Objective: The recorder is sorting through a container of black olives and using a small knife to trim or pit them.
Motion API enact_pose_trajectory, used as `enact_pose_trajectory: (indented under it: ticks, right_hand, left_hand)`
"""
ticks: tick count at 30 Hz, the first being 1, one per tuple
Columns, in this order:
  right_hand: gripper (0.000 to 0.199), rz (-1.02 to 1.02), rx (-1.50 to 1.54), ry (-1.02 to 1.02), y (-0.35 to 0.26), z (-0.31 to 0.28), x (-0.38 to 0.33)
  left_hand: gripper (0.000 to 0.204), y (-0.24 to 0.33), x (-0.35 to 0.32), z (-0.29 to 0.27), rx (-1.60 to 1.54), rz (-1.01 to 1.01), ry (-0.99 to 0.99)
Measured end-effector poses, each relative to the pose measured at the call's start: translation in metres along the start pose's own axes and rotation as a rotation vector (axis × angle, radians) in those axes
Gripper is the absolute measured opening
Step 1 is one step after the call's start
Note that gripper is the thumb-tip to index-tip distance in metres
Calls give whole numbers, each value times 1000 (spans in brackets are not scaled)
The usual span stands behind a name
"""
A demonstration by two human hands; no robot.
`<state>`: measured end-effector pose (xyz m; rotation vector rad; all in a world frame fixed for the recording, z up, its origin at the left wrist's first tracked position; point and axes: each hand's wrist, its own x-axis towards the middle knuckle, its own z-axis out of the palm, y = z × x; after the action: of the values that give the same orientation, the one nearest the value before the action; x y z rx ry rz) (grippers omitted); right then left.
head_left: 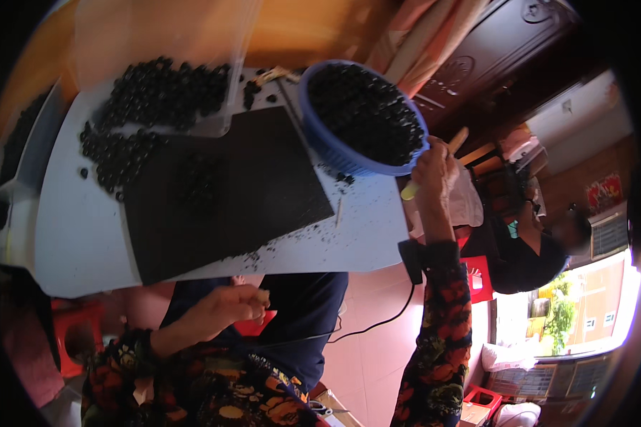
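Observation:
My right hand is closed at the right rim of a blue plastic basket, which is heaped with small dark round pieces. A pale yellow stick-like tool shows on both sides of that hand, held in its fingers. Below the table's front edge, my left hand is curled with thumb and fingertips together. Something small and pale shows at its fingertips, too small to name. A black sheet lies on the white table, with a few dark pieces on it.
A clear plastic bin lies tipped at the back, dark round pieces spilling from it. More clear bins stand at the left. Dark crumbs litter the front edge. A cable hangs near my right wrist. Another person sits at the right.

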<state>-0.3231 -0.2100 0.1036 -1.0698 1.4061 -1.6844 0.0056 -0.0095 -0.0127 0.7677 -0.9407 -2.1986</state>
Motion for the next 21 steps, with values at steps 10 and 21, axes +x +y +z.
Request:
enact_pose_trajectory:
  ticks: [10,21]
  right_hand:
    - [18,-266,-640,-730,29,99,-142]
    - [25,-501,-763,-918,57,167,-139]
  left_hand:
    - [19,28,-3,3,196,-11,-5]
    - [18,30,-12,-6,233,50,18]
